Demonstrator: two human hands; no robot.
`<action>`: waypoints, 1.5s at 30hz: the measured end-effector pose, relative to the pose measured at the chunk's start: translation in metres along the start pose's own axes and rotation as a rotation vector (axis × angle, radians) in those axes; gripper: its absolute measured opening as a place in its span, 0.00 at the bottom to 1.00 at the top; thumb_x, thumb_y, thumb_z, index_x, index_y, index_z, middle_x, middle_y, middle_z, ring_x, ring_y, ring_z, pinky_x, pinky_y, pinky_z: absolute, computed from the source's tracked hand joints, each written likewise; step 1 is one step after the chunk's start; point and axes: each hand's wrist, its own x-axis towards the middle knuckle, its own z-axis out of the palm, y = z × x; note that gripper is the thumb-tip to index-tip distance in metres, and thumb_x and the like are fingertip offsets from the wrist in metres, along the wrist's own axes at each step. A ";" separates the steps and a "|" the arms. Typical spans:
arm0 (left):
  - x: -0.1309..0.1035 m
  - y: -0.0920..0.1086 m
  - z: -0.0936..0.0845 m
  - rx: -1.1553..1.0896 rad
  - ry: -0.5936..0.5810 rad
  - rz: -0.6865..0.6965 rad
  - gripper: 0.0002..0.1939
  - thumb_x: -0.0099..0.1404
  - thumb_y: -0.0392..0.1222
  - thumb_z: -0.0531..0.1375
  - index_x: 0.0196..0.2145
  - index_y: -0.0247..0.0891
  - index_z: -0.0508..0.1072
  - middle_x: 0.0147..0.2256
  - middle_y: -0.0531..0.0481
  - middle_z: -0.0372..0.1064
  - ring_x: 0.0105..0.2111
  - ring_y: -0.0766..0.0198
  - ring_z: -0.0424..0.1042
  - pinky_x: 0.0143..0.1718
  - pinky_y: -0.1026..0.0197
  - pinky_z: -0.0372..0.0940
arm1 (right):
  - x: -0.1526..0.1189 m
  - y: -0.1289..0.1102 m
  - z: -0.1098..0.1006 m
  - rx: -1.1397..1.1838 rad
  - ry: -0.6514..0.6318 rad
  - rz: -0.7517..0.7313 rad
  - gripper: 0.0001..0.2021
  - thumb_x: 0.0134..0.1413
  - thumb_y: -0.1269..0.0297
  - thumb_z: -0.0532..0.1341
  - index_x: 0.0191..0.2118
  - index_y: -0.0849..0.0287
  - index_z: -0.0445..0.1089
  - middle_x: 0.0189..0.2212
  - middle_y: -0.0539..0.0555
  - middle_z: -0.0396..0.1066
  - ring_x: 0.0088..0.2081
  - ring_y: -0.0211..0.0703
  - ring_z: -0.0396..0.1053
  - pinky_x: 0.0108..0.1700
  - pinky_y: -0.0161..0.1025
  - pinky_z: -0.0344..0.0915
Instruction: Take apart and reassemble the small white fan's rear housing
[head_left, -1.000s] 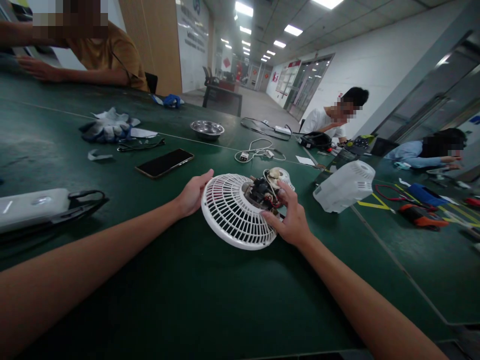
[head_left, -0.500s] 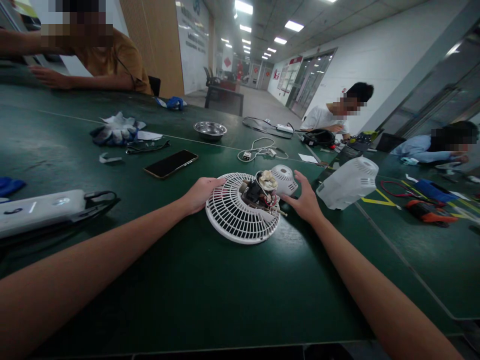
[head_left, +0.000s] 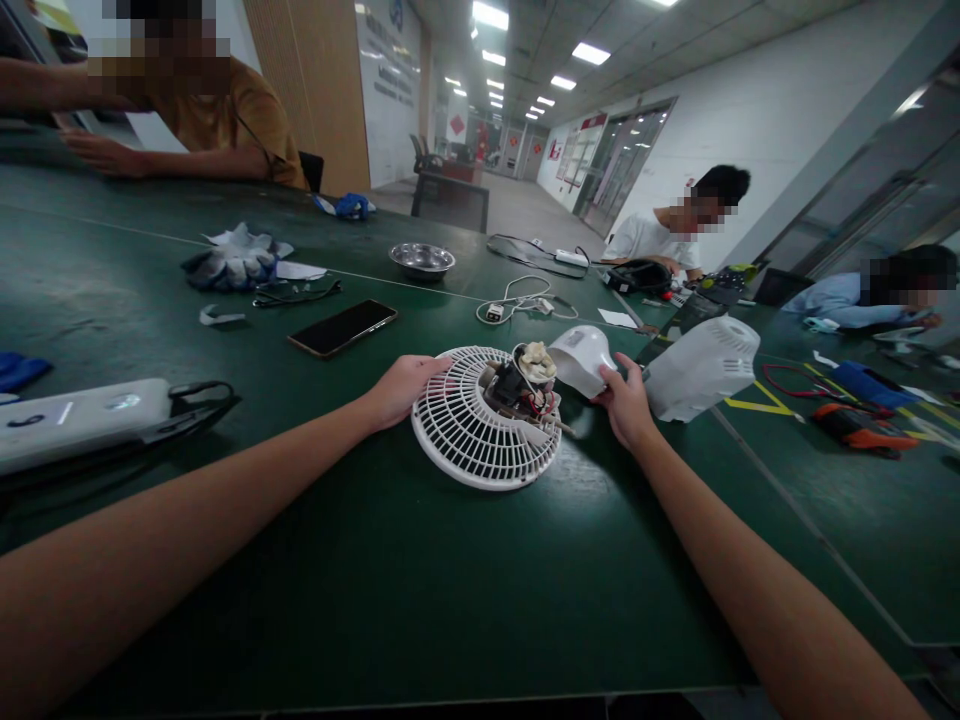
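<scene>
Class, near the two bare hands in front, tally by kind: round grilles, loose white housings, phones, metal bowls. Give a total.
Round grilles: 1, rim in the left hand
Loose white housings: 2, one in the right hand
Phones: 1
Metal bowls: 1
Total: 5

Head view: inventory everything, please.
Grille: one, white, centre
Motor: one, dark, on grille
Cover: one, white, right of motor
Housing: one, white, right
Phone: one, black, left of grille
Bowl: one, silver, beyond phone
Gloves: uncounted, grey-blue, left
Cables: several, white/dark, beyond grille
Cased device: one, white, far left
Handheld device: one, orange-black, right
Co-workers: three, mixed clothing, around table
Table: one, green, beneath
Smaller items: unclear
Left hand: one, bare, on grille
Right hand: one, bare, on cover
</scene>
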 end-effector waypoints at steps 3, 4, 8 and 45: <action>0.002 -0.002 -0.002 0.003 0.003 0.015 0.08 0.72 0.35 0.62 0.37 0.30 0.81 0.32 0.44 0.79 0.30 0.64 0.78 0.35 0.62 0.73 | 0.001 -0.007 -0.001 0.189 0.008 0.116 0.26 0.49 0.53 0.70 0.54 0.49 0.65 0.32 0.45 0.74 0.26 0.40 0.71 0.23 0.34 0.68; 0.002 -0.003 -0.003 0.008 0.004 0.017 0.08 0.72 0.35 0.61 0.37 0.30 0.81 0.32 0.43 0.79 0.30 0.63 0.78 0.35 0.62 0.73 | 0.000 -0.009 0.000 0.218 -0.006 0.155 0.23 0.52 0.53 0.68 0.52 0.50 0.66 0.32 0.46 0.75 0.26 0.40 0.72 0.23 0.34 0.69; 0.003 -0.003 -0.004 0.015 -0.006 0.012 0.08 0.72 0.36 0.62 0.38 0.31 0.81 0.33 0.42 0.79 0.31 0.63 0.79 0.35 0.62 0.74 | -0.005 -0.020 0.001 0.305 -0.054 0.327 0.14 0.63 0.51 0.57 0.47 0.53 0.69 0.34 0.54 0.78 0.29 0.43 0.77 0.26 0.35 0.73; 0.006 -0.005 -0.004 0.014 0.009 0.029 0.08 0.72 0.35 0.62 0.37 0.31 0.81 0.34 0.41 0.80 0.32 0.63 0.80 0.37 0.62 0.75 | -0.009 -0.027 0.000 0.375 -0.077 0.384 0.15 0.63 0.48 0.55 0.46 0.50 0.68 0.35 0.55 0.78 0.32 0.48 0.79 0.27 0.39 0.75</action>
